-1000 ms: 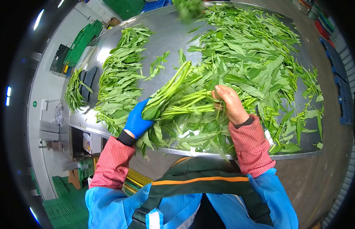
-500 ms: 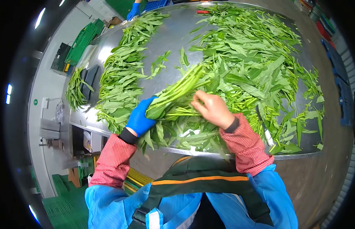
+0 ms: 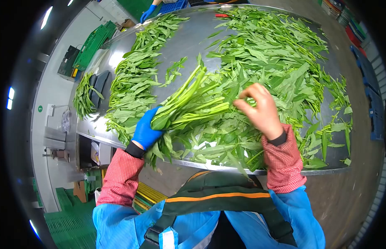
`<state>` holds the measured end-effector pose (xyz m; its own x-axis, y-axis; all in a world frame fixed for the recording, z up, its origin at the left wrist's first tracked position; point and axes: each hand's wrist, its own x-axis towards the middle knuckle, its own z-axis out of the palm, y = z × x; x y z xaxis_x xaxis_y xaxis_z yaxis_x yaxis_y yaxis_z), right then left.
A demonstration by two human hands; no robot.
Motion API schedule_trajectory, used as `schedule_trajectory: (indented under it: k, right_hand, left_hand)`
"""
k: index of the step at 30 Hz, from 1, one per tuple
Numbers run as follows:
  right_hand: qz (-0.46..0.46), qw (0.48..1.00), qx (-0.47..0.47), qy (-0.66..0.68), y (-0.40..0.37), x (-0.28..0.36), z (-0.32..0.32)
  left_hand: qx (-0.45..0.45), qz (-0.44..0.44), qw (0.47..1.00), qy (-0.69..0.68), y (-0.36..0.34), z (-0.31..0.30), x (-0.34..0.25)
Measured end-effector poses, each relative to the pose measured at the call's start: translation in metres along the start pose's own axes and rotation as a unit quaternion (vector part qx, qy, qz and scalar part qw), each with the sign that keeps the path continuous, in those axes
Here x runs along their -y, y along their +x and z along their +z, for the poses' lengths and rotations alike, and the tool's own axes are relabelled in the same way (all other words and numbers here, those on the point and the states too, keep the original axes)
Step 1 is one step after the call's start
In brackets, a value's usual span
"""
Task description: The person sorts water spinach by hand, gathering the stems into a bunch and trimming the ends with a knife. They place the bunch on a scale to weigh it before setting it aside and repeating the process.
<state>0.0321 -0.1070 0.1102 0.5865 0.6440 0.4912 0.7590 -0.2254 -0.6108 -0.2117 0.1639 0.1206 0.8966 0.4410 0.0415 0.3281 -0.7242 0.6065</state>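
My left hand (image 3: 146, 129), in a blue glove, is closed round a bunch of water spinach (image 3: 189, 103). Its pale stems point up and to the right, while leaves hang below the glove. My bare right hand (image 3: 261, 108) is just right of the stem ends, over the large heap of water spinach (image 3: 267, 62) on the metal table. The fingers are bent, with a gap between thumb and forefinger, and nothing shows in them. Left of the bunch lies a long row of water spinach (image 3: 133, 79), with a few loose sprigs (image 3: 174, 71) beside it.
A dark tray-like object (image 3: 101, 87) with more greens lies at the table's left edge. A red-handled thing (image 3: 221, 15) is at the far side. Another person's blue-gloved hand (image 3: 148, 13) shows at the far left corner. Green crates (image 3: 91, 45) stand beyond the left side.
My right hand has moved right and slightly up, away from the bunch. The bunch has shifted a little left with my left hand, its stems now fanned more. The white-handled knife is now hidden behind my right arm.
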Motion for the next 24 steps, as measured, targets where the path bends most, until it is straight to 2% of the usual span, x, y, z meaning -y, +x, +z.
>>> schedule_trajectory:
  k: [1,3,5,6,7,8,9,10,12,13,14,15,16,17,18,19,20,21,24]
  right_hand:
    - [-0.046,0.999,-0.021,-0.013,0.004,0.016,0.004]
    - [-0.069,0.987,0.074,-0.122,0.003,0.035,0.025]
    - [-0.106,0.99,0.093,-0.032,-0.004,0.022,0.052]
    - [0.013,0.986,0.08,0.144,-0.007,0.018,0.05]
    - [0.13,0.937,0.069,0.316,-0.012,0.013,0.045]
    - [0.256,0.822,0.085,0.501,-0.01,0.008,0.024]
    - [0.227,0.672,0.109,0.696,-0.013,-0.017,0.005]
    - [0.191,0.593,0.097,0.776,-0.015,-0.026,-0.011]
    - [0.191,0.798,0.096,0.563,-0.01,-0.02,-0.02]
    - [0.185,0.875,0.09,0.438,-0.009,-0.016,-0.02]
    - [0.031,0.96,0.052,0.275,-0.008,-0.007,-0.002]
    - [-0.028,0.99,0.07,0.118,-0.005,0.012,0.0]
    - [-0.173,0.985,0.019,0.016,-0.005,0.021,0.028]
    - [-0.193,0.979,0.064,-0.007,-0.003,0.027,0.034]
    - [-0.188,0.974,0.122,-0.032,-0.004,0.025,0.046]
    - [-0.197,0.969,0.14,-0.053,-0.008,0.02,0.057]
    - [-0.2,0.972,0.116,-0.032,-0.01,0.02,0.061]
    - [-0.205,0.974,0.092,-0.011,-0.013,0.02,0.063]
    - [-0.184,0.975,0.122,0.006,-0.023,0.017,0.055]
  left_hand:
    - [0.009,0.002,1.0,0.008,0.0,0.002,-0.006]
    - [0.025,0.011,0.999,0.023,0.005,0.007,-0.019]
    - [0.028,0.009,0.999,0.013,0.007,0.01,-0.027]
    - [0.024,0.019,1.0,0.008,0.008,0.011,-0.025]
    - [0.018,0.024,1.0,0.004,0.006,0.012,-0.022]
    - [0.025,0.02,0.999,0.02,0.003,0.009,-0.018]
    - [0.026,0.006,0.999,0.019,-0.004,0.007,-0.015]
    - [0.024,-0.004,1.0,0.016,-0.005,0.006,-0.013]
    - [0.018,-0.006,1.0,0.018,-0.006,0.008,-0.011]
    - [0.021,-0.004,1.0,0.019,-0.005,0.01,-0.012]
    - [0.024,-0.003,0.999,0.021,-0.005,0.012,-0.014]
    - [0.028,-0.002,0.999,0.022,-0.005,0.014,-0.017]
    - [0.035,0.034,0.998,0.046,0.0,0.018,-0.03]
    - [0.042,0.046,0.997,0.046,0.003,0.02,-0.036]
    - [0.048,0.058,0.996,0.046,0.005,0.021,-0.041]
    - [0.054,0.069,0.995,0.047,0.005,0.021,-0.047]
    - [0.081,0.02,0.996,0.024,0.006,0.02,-0.057]
    - [0.082,0.029,0.996,0.035,0.007,0.02,-0.058]
    - [0.088,0.057,0.993,0.062,0.003,0.021,-0.059]
